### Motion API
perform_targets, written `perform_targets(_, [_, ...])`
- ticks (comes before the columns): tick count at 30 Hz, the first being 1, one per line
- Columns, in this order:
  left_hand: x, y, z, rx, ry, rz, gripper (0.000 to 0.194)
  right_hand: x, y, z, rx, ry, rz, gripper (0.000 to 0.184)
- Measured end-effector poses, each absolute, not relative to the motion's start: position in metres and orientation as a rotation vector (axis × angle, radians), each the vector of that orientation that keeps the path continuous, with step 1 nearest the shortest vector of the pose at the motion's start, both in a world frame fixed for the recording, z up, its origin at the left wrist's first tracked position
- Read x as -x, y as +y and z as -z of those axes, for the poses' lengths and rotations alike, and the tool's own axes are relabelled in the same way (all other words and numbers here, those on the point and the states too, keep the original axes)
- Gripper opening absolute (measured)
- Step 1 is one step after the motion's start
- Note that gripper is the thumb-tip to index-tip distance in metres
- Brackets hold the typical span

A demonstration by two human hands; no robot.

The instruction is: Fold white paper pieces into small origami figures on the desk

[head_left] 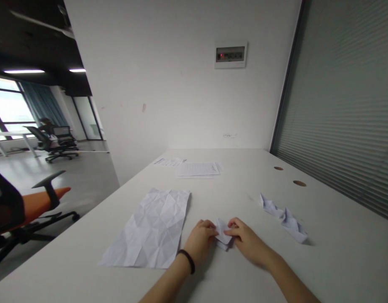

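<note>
Between my two hands is a small folded piece of white paper [224,236], held low over the table. My left hand [200,239], with a dark band on its wrist, pinches its left side between thumb and fingers. On the opposite side, my right hand [246,240] grips it with thumb and forefinger. To the left lies a large creased sheet of paper [156,227], flattened but covered in fold lines. Off to the right rests a zigzag folded paper strip [284,219]. The fingertips hide parts of the small folded piece.
Printed sheets [197,169] lie toward the far end of the white table [244,189]. Two round holes [299,183] sit near its right edge, beside a blind-covered glass panel [342,109]. An orange-seated office chair [39,206] stands on the left.
</note>
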State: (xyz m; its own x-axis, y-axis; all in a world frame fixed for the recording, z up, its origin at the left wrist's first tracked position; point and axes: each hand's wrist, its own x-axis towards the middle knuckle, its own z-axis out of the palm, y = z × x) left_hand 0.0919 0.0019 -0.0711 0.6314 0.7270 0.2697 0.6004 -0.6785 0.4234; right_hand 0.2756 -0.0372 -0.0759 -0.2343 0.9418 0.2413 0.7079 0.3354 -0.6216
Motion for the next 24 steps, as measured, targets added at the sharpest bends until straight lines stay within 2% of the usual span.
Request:
perform_targets(2, [-0.092,-0.004,0.066,-2.610,1.042,-0.557,0.019,-0.277,-0.041,0.072,1.476,-2.103,-0.511,0.036])
perform_targets(5, [-0.099,-0.016,0.058,-2.690,1.121,-0.463,0.036,-0.276,-0.044,0.071,1.513,-2.176,-0.495,0.037])
perform_targets(7, [-0.108,-0.024,0.054,-2.736,1.240,-0.376,0.038,-0.272,-0.044,0.073,1.513,-2.132,-0.491,0.040])
perform_targets(12, [-0.122,-0.029,0.053,-2.690,1.506,-0.349,0.028,-0.264,-0.036,0.083,1.455,-1.825,-0.506,0.044])
perform_targets(17, [-0.111,-0.019,0.053,-2.599,1.551,-0.384,0.018,-0.259,-0.023,0.097,1.408,-1.519,-0.531,0.043])
perform_targets(20, [-0.107,-0.014,0.054,-2.592,1.559,-0.366,0.010,-0.252,-0.020,0.106,1.408,-1.381,-0.505,0.051])
perform_targets(24, [-0.108,-0.011,0.055,-2.562,1.502,-0.414,0.008,-0.245,-0.021,0.106,1.380,-1.293,-0.467,0.051])
